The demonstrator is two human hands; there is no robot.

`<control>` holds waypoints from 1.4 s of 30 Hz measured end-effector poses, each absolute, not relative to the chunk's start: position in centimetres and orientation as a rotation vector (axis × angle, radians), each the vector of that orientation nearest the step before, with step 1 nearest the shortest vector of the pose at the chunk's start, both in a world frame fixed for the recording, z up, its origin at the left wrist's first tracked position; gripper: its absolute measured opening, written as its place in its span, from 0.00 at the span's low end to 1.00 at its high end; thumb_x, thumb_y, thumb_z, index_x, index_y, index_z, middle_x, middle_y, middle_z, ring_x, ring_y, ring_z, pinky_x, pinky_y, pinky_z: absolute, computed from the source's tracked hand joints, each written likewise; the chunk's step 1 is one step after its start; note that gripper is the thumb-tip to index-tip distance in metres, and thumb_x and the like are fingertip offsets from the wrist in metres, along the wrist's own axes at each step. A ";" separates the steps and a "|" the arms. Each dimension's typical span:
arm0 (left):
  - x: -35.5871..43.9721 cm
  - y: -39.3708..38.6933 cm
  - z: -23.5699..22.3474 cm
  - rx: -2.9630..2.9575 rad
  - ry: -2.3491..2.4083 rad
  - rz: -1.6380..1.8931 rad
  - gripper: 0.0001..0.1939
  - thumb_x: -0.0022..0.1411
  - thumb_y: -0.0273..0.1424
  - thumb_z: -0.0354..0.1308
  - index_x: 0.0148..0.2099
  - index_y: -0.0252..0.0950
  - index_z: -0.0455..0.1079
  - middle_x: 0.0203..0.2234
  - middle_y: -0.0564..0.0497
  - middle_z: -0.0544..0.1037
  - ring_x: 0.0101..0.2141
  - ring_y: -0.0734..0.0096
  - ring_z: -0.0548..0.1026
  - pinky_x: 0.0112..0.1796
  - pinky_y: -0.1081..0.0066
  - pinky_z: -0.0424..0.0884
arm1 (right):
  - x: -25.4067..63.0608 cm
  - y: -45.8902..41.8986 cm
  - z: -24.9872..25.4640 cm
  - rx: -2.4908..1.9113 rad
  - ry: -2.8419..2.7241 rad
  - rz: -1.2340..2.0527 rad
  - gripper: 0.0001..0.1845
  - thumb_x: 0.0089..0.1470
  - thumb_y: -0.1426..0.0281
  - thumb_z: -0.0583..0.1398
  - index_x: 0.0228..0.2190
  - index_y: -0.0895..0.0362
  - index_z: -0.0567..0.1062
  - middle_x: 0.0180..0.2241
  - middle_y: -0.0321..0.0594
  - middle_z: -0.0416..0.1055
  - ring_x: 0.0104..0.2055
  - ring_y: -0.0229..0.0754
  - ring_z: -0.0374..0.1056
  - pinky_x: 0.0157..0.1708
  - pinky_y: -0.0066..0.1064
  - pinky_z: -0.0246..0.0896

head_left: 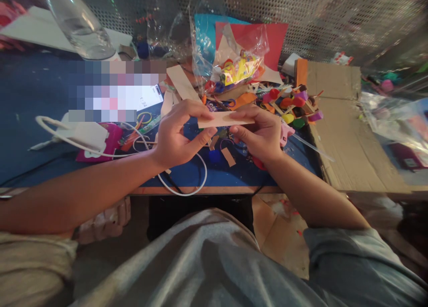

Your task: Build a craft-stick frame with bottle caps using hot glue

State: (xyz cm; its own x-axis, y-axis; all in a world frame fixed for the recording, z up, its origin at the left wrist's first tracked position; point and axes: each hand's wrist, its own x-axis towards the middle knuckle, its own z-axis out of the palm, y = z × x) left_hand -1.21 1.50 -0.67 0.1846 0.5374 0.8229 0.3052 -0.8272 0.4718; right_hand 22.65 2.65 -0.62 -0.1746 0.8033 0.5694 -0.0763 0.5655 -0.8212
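Note:
A small pale tan strip of card or paper [219,119] is held up above the blue table [133,175]. Its left end lies between the thumb and fingers of my left hand [180,130]. At the other end, my right hand [259,130] grips it with thumb and fingertips. Beneath the strip lie small brown cardboard offcuts [228,157] and a dark blue round piece [215,156]. A pink object [286,133] shows just beyond my right hand, partly hidden by it.
A white cable [200,186] loops near the front edge, from a white charger [82,135] at left. A clear bottle [85,35] stands back left. Behind my hands are colourful caps on sticks [297,101], a plastic bag [234,66] and red paper [276,39]. Corrugated cardboard [351,137] covers the right.

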 end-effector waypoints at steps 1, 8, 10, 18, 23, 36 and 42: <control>-1.2 1.5 -0.7 2.252 0.828 1.688 0.11 0.75 0.46 0.67 0.52 0.47 0.78 0.44 0.46 0.88 0.46 0.56 0.85 0.50 0.49 0.84 | 22.7 2.6 -0.6 -0.650 -1.562 0.880 0.19 0.52 0.53 0.81 0.42 0.48 0.90 0.42 0.37 0.85 0.26 0.35 0.74 0.18 0.27 0.71; -1.2 1.2 -0.8 2.214 0.884 1.572 0.18 0.72 0.50 0.71 0.56 0.47 0.81 0.49 0.45 0.90 0.48 0.55 0.87 0.52 0.49 0.84 | 23.0 2.8 -0.4 -0.636 -1.672 0.793 0.14 0.57 0.54 0.79 0.39 0.48 0.91 0.40 0.43 0.86 0.44 0.48 0.84 0.33 0.37 0.83; -1.1 1.1 -0.6 2.225 0.882 1.561 0.16 0.73 0.50 0.70 0.53 0.47 0.82 0.47 0.45 0.90 0.47 0.55 0.87 0.51 0.49 0.84 | 23.0 2.7 -0.3 -0.646 -1.683 0.792 0.15 0.57 0.53 0.79 0.37 0.49 0.90 0.40 0.43 0.86 0.44 0.49 0.84 0.40 0.41 0.86; -1.1 1.1 -0.3 2.249 0.789 1.634 0.11 0.73 0.46 0.71 0.50 0.48 0.82 0.46 0.47 0.91 0.46 0.57 0.88 0.51 0.49 0.83 | 22.9 2.7 0.1 -0.617 -1.712 0.725 0.18 0.56 0.48 0.78 0.39 0.47 0.90 0.39 0.40 0.87 0.44 0.49 0.83 0.51 0.47 0.83; -1.1 1.1 -0.3 2.259 0.798 1.637 0.11 0.73 0.45 0.70 0.49 0.46 0.82 0.44 0.47 0.91 0.45 0.57 0.88 0.51 0.50 0.84 | 22.9 2.7 0.1 -0.624 -1.720 0.692 0.22 0.57 0.48 0.78 0.45 0.49 0.89 0.43 0.42 0.88 0.47 0.50 0.84 0.50 0.45 0.83; -1.0 1.0 -0.2 2.251 0.750 1.667 0.07 0.73 0.40 0.70 0.50 0.46 0.84 0.44 0.48 0.91 0.45 0.58 0.88 0.50 0.52 0.83 | 23.0 3.0 -0.4 -0.546 -1.784 0.569 0.19 0.61 0.52 0.76 0.47 0.51 0.88 0.43 0.41 0.89 0.46 0.48 0.86 0.46 0.39 0.82; -1.1 0.9 -0.3 2.235 0.764 1.645 0.10 0.73 0.40 0.70 0.53 0.46 0.84 0.46 0.47 0.91 0.46 0.57 0.88 0.51 0.53 0.83 | 23.2 3.0 -0.2 -0.549 -1.798 0.589 0.18 0.60 0.55 0.78 0.46 0.52 0.88 0.42 0.40 0.88 0.45 0.47 0.86 0.47 0.39 0.82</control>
